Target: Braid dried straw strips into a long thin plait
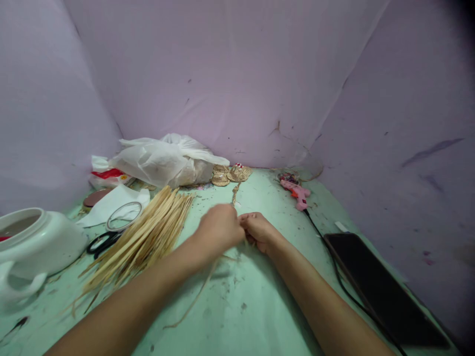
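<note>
My left hand (219, 228) and my right hand (258, 230) meet at the middle of the green table (260, 306), both closed in a pinch on a thin braided straw cord (235, 194). The cord runs away from my fingers toward small woven straw pieces (230, 174) at the back. Loose straw strands (196, 296) trail from under my left hand toward me. A bundle of pale straw strips (146, 236) lies fanned out just left of my left forearm.
Black scissors (102, 243) and a wire ring (124, 216) on white paper lie left of the bundle. A white pot (33, 247) stands at far left, a plastic bag (166, 160) behind. A pink glue gun (296, 191) with black cable and a dark phone (382, 289) lie right. Purple cloth walls surround.
</note>
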A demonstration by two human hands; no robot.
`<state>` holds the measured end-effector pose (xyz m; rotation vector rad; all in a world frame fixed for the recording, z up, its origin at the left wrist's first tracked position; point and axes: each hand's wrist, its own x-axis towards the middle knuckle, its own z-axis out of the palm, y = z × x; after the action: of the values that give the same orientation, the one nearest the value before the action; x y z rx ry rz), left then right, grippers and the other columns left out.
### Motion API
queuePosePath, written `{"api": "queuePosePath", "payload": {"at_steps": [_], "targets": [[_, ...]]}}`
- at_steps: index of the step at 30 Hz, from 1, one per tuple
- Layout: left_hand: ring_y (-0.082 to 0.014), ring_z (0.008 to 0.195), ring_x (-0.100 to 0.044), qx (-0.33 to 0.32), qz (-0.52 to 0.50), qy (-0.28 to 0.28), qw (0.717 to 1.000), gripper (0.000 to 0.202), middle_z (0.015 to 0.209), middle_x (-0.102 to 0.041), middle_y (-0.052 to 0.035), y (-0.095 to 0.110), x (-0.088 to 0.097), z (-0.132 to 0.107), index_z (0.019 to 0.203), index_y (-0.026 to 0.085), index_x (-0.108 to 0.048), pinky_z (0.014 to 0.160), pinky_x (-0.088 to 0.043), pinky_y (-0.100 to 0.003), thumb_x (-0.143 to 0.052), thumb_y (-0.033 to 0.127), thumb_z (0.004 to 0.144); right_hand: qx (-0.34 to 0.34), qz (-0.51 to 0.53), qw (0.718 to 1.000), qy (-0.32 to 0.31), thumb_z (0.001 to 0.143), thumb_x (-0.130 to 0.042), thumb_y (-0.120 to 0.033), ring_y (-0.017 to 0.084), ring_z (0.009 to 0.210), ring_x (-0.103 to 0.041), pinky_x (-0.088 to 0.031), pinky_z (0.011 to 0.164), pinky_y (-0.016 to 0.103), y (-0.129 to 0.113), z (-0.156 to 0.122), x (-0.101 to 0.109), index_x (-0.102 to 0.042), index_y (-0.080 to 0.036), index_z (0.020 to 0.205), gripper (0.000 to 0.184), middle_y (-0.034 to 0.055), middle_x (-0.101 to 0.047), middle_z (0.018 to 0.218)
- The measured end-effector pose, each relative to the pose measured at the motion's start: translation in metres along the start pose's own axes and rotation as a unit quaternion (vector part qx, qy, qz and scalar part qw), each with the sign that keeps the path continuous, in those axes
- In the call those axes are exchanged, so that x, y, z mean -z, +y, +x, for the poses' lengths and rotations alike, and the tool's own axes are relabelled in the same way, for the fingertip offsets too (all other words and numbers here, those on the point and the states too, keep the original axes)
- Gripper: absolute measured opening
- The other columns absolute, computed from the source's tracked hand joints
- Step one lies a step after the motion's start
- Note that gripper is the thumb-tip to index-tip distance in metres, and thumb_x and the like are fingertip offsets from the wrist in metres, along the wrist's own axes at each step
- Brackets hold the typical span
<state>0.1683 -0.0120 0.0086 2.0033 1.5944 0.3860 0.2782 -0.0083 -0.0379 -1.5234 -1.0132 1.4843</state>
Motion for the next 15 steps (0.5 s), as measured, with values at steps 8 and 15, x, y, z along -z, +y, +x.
{"api": "queuePosePath", "payload": {"at_steps": [8, 15], "targets": [[-0.0034, 0.032, -0.031, 0.16, -0.32, -0.238, 0.903, 0.017, 0.045, -0.05, -0.001, -0.029, 0.001, 0.033, 0.061, 0.008, -0.058, 0.033, -0.017, -0.018, -0.048, 0.021, 0.068, 0.056, 0.039, 0.994, -0.081, 0.053, -0.047, -0.007, 0.009, 0.046, -0.046, -0.036, 0.053, 0.02, -0.005, -0.004, 0.001, -0.05, -0.014, 0.04, 0.014, -0.001, -0.051, 0.041], [-0.0002, 0.033, -0.029, 0.19, -0.479, -0.382, 0.768, 0.027, 0.059, -0.058, -0.0075, -0.045, 0.004, 0.046, 0.069, 0.003, -0.058, 0.028, -0.015, -0.01, -0.036, 0.015, 0.079, 0.079, 0.05, 0.987, -0.129, 0.057, -0.054, -0.017, 0.008, 0.047, -0.048, -0.036, 0.056, 0.02, -0.004, -0.003, 0.006, -0.051, -0.012, 0.045, 0.013, 0.0017, -0.056, 0.047]]}}
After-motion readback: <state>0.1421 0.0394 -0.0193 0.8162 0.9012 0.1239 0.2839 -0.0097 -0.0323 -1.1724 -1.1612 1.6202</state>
